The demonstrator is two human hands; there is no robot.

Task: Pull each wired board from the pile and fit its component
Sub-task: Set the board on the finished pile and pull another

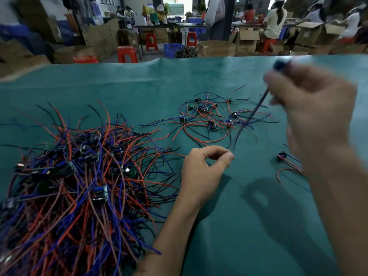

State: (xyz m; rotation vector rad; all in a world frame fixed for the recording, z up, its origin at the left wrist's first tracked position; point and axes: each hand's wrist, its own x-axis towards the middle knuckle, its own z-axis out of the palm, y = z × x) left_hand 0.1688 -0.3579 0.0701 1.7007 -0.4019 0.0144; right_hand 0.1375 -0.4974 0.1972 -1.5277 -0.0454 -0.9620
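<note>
A big pile of small boards with red, blue and black wires (79,176) covers the left of the green table (229,226). My right hand (310,108) is raised at the right, blurred, and grips a wired board (280,63) whose bundled wires (249,118) stretch down and left. My left hand (203,170) pinches the lower ends of those wires between thumb and forefinger, just right of the pile. A looser group of wired boards (209,116) lies spread at the table's middle back. One more wired board (282,155) lies under my right forearm.
The table's far edge runs across the top third. Beyond it stand red stools (127,54), cardboard boxes (217,48), a blue crate (173,49) and seated people at other tables. The green cloth shows between the pile and my right arm.
</note>
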